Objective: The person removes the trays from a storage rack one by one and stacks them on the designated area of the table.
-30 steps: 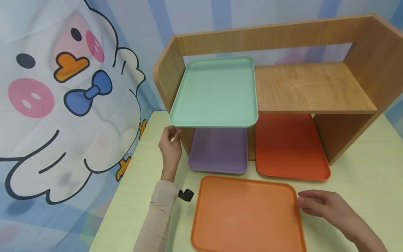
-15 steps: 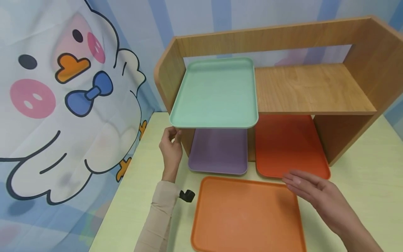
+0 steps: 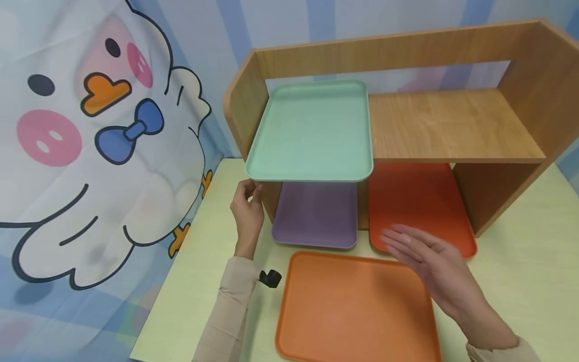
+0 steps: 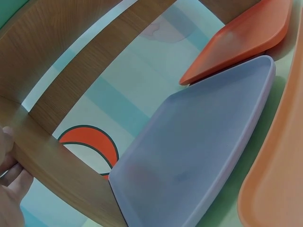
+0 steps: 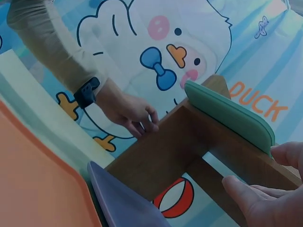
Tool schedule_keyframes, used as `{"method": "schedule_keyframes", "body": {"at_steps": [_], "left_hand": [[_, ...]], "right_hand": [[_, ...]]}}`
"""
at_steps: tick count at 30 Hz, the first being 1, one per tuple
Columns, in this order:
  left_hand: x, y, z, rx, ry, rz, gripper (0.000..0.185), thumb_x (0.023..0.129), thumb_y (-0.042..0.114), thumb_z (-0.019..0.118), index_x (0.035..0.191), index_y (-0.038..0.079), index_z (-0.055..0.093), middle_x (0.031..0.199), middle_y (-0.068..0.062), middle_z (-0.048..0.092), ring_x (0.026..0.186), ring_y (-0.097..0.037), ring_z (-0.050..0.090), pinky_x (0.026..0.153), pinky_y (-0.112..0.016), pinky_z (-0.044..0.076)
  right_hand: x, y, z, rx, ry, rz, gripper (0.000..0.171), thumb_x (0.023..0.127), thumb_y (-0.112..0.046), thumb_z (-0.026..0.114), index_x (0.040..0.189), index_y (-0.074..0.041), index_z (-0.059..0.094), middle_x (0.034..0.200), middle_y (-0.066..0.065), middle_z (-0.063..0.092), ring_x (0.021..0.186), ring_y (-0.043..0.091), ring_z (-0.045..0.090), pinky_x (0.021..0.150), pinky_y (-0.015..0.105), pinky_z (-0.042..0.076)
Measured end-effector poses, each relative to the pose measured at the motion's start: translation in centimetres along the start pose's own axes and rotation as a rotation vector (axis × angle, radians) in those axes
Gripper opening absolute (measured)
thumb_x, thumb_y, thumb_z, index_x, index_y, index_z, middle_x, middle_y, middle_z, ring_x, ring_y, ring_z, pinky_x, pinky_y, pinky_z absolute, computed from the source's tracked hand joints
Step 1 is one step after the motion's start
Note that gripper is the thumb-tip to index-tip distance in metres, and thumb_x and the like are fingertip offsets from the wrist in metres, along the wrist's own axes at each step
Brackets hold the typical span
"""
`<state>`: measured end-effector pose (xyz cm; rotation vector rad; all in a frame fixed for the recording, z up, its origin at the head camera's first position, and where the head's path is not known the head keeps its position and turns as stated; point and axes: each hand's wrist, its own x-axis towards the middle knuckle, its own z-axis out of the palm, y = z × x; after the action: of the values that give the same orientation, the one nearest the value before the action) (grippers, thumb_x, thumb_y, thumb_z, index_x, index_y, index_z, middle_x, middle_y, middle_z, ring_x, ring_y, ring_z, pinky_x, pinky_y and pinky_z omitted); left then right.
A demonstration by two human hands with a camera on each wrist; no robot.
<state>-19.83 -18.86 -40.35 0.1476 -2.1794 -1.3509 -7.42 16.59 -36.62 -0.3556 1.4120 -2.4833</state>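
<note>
Looking down from the head view, the left hand (image 3: pixel 248 210) grips the left side panel of the wooden shelf (image 3: pixel 452 125) just under the corner of the mint tray (image 3: pixel 312 133) that lies on its upper board, while the right hand (image 3: pixel 427 261) hovers flat, fingers straight and spread, above the far right corner of the orange tray (image 3: pixel 348 311) on the counter (image 3: pixel 524 251). Beneath the shelf lie a purple tray (image 3: pixel 316 213) and, to its right, a red tray (image 3: pixel 416 201). From the left wrist, fingers (image 4: pixel 12 182) curl against the wooden panel beside the purple tray (image 4: pixel 199 156). From the right wrist, straight fingertips (image 5: pixel 258 201) hang near the mint tray (image 5: pixel 227 111).
</note>
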Motion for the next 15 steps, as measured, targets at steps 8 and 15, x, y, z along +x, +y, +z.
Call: {"method": "schedule_keyframes", "body": {"at_steps": [8, 15], "left_hand": [[0.0, 0.0, 0.0, -0.009, 0.004, 0.012, 0.018, 0.095, 0.021, 0.058, 0.106, 0.007, 0.059, 0.1, -0.008, 0.064, 0.102, -0.022, 0.063, 0.087, -0.037, 0.055], [0.0, 0.0, 0.1, -0.028, 0.007, 0.002, 0.019, 0.094, 0.021, 0.06, 0.106, 0.006, 0.059, 0.1, -0.01, 0.064, 0.101, -0.023, 0.064, 0.086, -0.039, 0.055]], "right_hand": [[1.8, -0.1, 1.8, 0.01, 0.018, 0.011, 0.041, 0.101, -0.006, 0.045, 0.138, 0.01, 0.038, 0.128, 0.013, 0.062, 0.119, 0.024, 0.059, 0.101, 0.034, 0.046], [3.1, 0.2, 3.1, 0.016, 0.048, 0.018, 0.051, 0.1, -0.01, 0.048, 0.141, 0.012, 0.029, 0.132, 0.015, 0.058, 0.122, 0.025, 0.057, 0.101, 0.034, 0.045]]}}
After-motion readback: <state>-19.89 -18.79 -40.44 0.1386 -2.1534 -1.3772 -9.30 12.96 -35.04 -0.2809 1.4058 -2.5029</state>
